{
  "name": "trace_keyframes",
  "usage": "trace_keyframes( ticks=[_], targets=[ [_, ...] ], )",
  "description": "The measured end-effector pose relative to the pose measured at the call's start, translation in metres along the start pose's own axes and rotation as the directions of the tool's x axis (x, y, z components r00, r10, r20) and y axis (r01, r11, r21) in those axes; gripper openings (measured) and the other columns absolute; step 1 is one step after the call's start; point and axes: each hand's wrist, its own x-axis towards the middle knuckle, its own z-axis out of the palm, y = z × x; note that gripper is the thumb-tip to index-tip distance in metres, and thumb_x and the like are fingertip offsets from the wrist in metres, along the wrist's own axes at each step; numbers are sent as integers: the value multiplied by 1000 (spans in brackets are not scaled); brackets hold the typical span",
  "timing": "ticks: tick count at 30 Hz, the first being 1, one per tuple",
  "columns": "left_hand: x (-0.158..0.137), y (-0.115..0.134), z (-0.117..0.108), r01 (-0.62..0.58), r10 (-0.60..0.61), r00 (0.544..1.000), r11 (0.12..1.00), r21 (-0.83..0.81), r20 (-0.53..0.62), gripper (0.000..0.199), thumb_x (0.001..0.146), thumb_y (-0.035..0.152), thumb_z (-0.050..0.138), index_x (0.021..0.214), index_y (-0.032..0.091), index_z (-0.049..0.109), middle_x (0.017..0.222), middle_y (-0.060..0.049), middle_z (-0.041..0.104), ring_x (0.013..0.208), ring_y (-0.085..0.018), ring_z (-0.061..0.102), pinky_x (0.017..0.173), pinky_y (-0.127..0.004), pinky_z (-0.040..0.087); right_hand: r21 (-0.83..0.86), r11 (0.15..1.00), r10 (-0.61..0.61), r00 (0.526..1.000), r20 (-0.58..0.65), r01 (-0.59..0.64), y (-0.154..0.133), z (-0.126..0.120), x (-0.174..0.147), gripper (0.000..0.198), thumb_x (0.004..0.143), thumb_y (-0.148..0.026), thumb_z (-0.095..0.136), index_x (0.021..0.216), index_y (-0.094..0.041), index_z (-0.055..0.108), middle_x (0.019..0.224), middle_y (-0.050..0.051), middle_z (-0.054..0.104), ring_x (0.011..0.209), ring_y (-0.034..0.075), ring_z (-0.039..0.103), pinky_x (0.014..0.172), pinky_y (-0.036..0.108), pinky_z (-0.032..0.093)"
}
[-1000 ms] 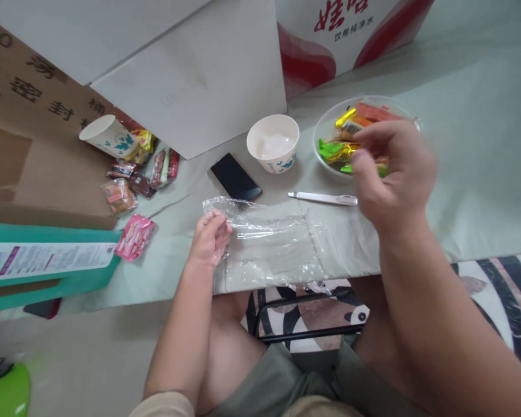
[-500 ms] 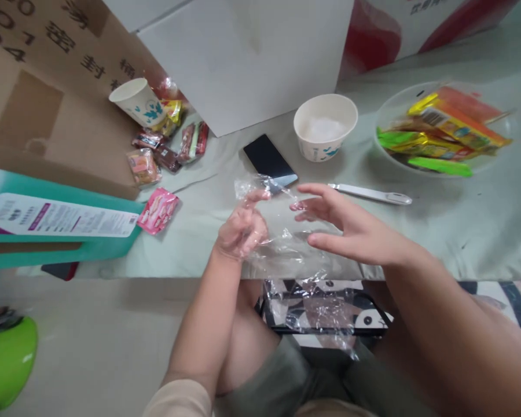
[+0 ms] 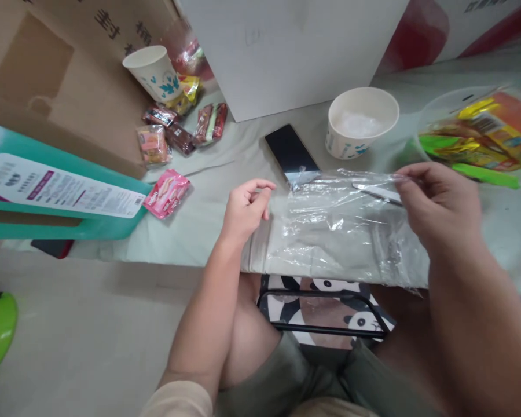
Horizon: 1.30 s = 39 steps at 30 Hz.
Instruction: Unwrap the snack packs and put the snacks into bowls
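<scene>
A clear plastic bag (image 3: 330, 237) spreads, thin and wrinkled, over the front of the table. My right hand (image 3: 438, 202) pinches its upper right corner between thumb and fingers. My left hand (image 3: 246, 211) is just left of the bag, fingers loosely curled and partly apart, with nothing visible in them. Beyond the bag lies a dark phone (image 3: 292, 152), its near end close to the film. A white-handled utensil (image 3: 377, 192) shows through the film, partly covered by it and by my right hand.
A paper bowl (image 3: 360, 123) with white contents stands behind. At right is a clear bowl (image 3: 425, 136) of packaged snacks. A paper cup (image 3: 154, 74), small wrapped snacks (image 3: 180, 136), a pink packet (image 3: 167, 194) and a teal carton (image 3: 65, 191) occupy the left. Large boxes (image 3: 295, 52) line the back.
My right hand has gone from open to pinching the bag and moved right, spreading it flat. My left hand has come away from the film. The view has shifted left.
</scene>
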Motion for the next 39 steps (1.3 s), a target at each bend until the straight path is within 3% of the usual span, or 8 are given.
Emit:
trace_keyframes(
  ticks=[5,9,13,19,22,26,34,39],
  targets=[
    [3,4,13,-47,57,998,974,-222,41,26,75,24,80,99,19,71,109,-8,74,97,-16,69,74,-21,53,200,970,-175,965,194,136,3,3,-6,12,79,-36,67,79,-23,68,69,0,61,58,14,49,59,31,40],
    [8,-4,21,129,-23,954,931,-341,300,58,73,43,85,122,21,63,133,-13,67,126,-26,63,96,-32,54,324,939,-257,861,439,115,2,5,-12,15,84,-36,69,81,-21,68,69,0,63,59,13,54,58,28,44],
    [16,-20,21,-76,141,950,970,-232,279,83,65,55,90,135,27,54,152,-13,53,142,-33,50,108,-41,49,471,881,-309,797,518,35,2,3,-12,21,89,-40,70,81,-20,68,70,1,65,63,12,59,61,26,49],
    [18,-18,18,-236,340,897,909,-342,284,89,60,69,87,135,31,57,150,-9,58,144,-29,50,110,-37,48,643,753,-447,609,655,-140,1,-7,-13,20,94,-38,69,82,-21,69,94,7,76,100,20,72,84,32,57],
    [10,-7,20,-44,177,891,951,-307,418,69,59,62,91,111,22,69,103,-9,77,93,-21,73,72,-29,57,618,738,-415,540,732,-270,-3,-7,-16,24,93,-40,70,82,-20,66,103,9,77,94,19,73,82,34,59],
    [4,5,21,124,-26,928,962,-242,372,41,67,52,87,73,19,64,50,5,53,37,-5,39,34,-19,23,467,813,-197,589,784,-349,-4,-1,-14,26,92,-46,68,86,-20,62,88,3,73,59,10,60,56,26,50],
    [13,6,3,13,6,994,985,-171,108,24,73,38,76,69,23,58,37,11,33,32,-5,23,33,-21,14,240,964,-119,617,778,-117,4,0,-7,31,81,-46,74,98,-21,69,60,-7,45,55,10,39,51,25,30],
    [16,-2,-2,-46,48,998,998,-47,44,23,76,37,74,68,22,58,39,10,34,34,-6,27,35,-22,17,350,917,0,878,478,-191,9,3,-6,27,75,-35,79,75,-21,55,60,-6,44,53,8,36,51,25,25]
  ],
)
